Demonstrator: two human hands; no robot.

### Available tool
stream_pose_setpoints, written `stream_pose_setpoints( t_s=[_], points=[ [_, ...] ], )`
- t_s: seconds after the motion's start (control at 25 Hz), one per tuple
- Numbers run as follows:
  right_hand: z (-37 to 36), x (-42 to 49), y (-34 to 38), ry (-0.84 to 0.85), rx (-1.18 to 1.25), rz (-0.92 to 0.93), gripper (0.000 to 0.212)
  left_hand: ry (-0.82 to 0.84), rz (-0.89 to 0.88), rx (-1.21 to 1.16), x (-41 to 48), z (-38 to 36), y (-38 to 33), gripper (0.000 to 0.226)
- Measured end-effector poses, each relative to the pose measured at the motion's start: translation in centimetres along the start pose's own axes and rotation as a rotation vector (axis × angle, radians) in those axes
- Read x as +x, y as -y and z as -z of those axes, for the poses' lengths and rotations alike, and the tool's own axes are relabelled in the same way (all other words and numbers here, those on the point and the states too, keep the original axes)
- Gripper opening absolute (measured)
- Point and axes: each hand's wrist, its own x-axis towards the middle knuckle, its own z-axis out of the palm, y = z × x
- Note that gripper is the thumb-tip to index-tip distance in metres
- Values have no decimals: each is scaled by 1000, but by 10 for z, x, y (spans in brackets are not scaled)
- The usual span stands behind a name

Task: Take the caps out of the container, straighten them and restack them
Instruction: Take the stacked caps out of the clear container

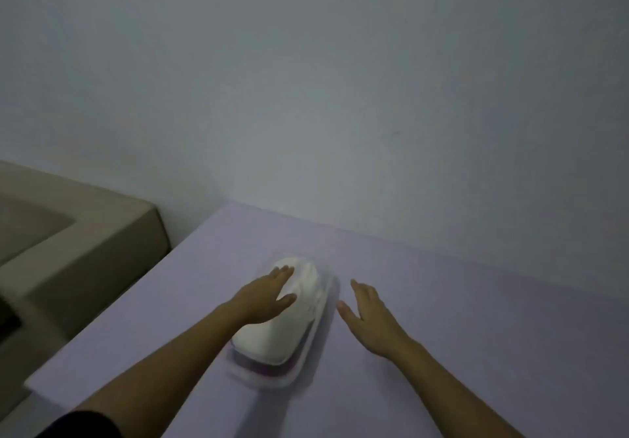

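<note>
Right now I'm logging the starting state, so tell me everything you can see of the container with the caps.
The container looks like a clear, shallow plastic tray, oblong with rounded ends, lying flat on the pale purple table, angled away from the camera. A white cap mounds above its rim, with something dark purple beneath at the near end. The left hand rests open on the white cap; the right hand hovers open beside the tray, apparently not touching. Motion blur hides finer details.

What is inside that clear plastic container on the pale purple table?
The clear plastic container holds a white cap on top, with something dark purple beneath it. The left hand covers part; the picture is blurred, so no count.
</note>
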Motion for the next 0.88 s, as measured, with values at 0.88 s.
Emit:
stream_pose_setpoints(
  t_s=[0.88],
  points=[
    [-77, -30, -79, -150, 850, -422, 62, 74, 419, -905, -8, -95, 11, 66]
  ],
)
